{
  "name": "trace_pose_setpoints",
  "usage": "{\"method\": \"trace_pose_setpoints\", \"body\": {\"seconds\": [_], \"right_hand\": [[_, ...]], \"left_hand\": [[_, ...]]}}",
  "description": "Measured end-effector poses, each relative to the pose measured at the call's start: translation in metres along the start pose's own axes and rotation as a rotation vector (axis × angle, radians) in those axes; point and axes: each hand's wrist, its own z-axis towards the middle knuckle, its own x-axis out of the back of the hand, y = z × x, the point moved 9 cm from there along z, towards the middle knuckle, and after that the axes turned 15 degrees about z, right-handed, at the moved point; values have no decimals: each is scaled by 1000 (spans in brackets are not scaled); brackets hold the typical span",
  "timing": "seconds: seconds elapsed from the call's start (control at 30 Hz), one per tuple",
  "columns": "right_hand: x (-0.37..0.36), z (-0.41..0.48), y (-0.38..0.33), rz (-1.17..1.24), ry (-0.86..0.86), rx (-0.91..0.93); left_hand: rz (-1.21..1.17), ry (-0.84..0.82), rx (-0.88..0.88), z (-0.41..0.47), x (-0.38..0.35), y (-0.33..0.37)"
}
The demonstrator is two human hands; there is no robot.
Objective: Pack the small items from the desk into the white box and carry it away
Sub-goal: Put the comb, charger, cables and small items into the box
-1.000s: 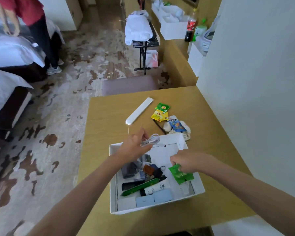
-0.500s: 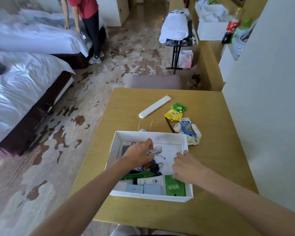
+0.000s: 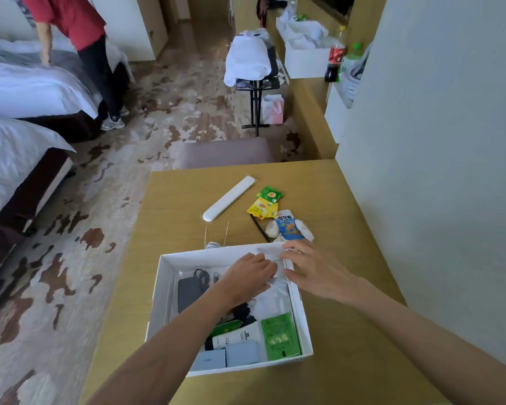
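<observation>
The white box (image 3: 164,287) stands on the wooden desk (image 3: 181,217) near me. It holds a black pouch (image 3: 189,293), a white tube (image 3: 237,336), a green packet (image 3: 279,337) and pale blue cartons (image 3: 241,353). My left hand (image 3: 246,279) lies palm down in the box's far right part, fingers curled over a white cable of which only thin strands show. My right hand (image 3: 313,267) hovers open over the far right corner, holding nothing. Beyond the box lie a long white case (image 3: 230,198), tea bags (image 3: 263,204), a blue snack packet (image 3: 288,228) and a black pen (image 3: 259,228).
A white wall (image 3: 435,171) runs along the desk's right side. A padded stool (image 3: 225,153) sits at the far edge. A person in a red top (image 3: 76,21) stands by the beds (image 3: 18,92) at left. A stand with white cloth (image 3: 251,62) is farther back.
My left hand has carried the white cable down into the box's far right part. My right hand let go of the green packet, which now lies in the box, and moved to the far corner.
</observation>
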Motion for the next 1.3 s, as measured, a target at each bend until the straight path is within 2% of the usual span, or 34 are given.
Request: {"method": "trace_pose_setpoints", "body": {"seconds": [0.1, 0.2, 0.33, 0.43, 0.57, 0.63, 0.77, 0.9, 1.0, 1.3], "right_hand": [[2, 1, -7, -68, 8, 60], [2, 1, -15, -140, 20, 132], [3, 7, -15, -91, 41, 121], [7, 18, -14, -28, 70, 93], [-3, 34, -18, 18, 0, 69], [-10, 38, -29, -48, -49, 107], [-28, 33, -61, -304, -81, 297], [-57, 31, -44, -418, -321, 72], [-70, 33, -36, -462, -415, -14], [-69, 45, -29, -483, -322, -31]], "left_hand": [[161, 31, -16, 4, 0, 3], [198, 108, 86, 7, 8, -5], [193, 168, 191, -3, 23, -21], [132, 84, 306, -18, 23, -44], [-140, -109, 381, -41, 2, -59], [-204, -192, 392, -52, -9, -56], [-267, -319, 428, -61, -28, -47], [-280, -344, 501, -54, -34, -47], [-343, -349, 546, -48, -40, -43], [-388, -241, 650, -49, -37, -64]]}}
